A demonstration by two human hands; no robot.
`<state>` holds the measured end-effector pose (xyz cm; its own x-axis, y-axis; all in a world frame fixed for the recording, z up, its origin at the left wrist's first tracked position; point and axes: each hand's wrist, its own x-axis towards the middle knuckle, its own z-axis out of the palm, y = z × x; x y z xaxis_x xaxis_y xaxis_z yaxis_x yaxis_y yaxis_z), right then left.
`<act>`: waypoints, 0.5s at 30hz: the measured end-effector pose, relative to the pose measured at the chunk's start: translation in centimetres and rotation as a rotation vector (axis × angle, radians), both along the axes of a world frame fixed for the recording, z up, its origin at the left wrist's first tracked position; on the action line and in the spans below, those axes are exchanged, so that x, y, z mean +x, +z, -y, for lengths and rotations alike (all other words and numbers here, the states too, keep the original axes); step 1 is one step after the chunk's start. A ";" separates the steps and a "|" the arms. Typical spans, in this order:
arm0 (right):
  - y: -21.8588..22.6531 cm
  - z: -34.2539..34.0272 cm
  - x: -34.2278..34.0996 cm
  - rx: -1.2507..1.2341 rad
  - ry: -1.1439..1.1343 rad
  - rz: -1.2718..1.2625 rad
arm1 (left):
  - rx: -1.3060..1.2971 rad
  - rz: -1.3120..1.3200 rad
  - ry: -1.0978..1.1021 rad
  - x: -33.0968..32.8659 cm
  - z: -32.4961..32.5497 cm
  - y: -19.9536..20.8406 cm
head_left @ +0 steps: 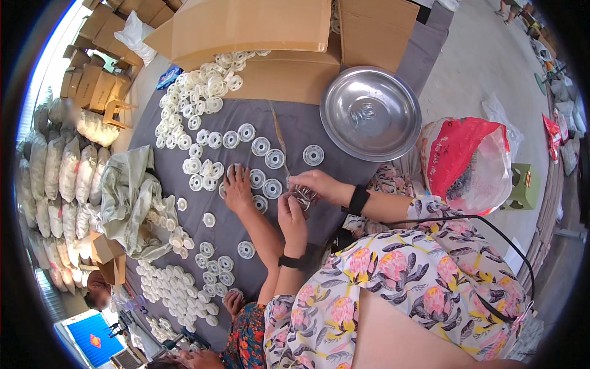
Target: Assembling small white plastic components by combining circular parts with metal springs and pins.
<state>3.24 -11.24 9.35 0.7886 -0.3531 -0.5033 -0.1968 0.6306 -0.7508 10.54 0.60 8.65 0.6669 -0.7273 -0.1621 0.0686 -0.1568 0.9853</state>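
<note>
In the head view, the left hand [292, 224] looks curled round a bunch of shiny bits [304, 197]. The right hand [319, 186] is just above it, with its fingers bent in. I cannot tell if those fingers pinch one bit. The bits sit between the two hands, over the grey cloth [246, 117].

The bunch looks loose and slick, so if the left fingers open a little, some bits could slip out. They might roll among the white wheels [260, 146] and get lost. A co-worker's hand [238, 187] is spread on wheels near the left hand; if both reach for the same wheel, they could bump and spill the bits.

The steel bowl [335, 132], with a few small things in it, is near the table's edge. The right arm could knock it if the elbow swings out. The wheel pile by the box [276, 77] could slide if someone pushes it.
</note>
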 end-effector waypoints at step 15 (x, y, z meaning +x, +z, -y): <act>-3.1 4.9 -2.6 -0.218 -0.508 -0.021 | 0.372 0.671 -0.159 2.9 -2.9 -9.0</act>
<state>0.68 -16.14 6.29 0.4820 -0.7847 -0.3898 0.0752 0.4803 -0.8739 13.48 3.45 -0.34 0.6007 -0.7993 -0.0136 -0.5738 -0.4429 0.6889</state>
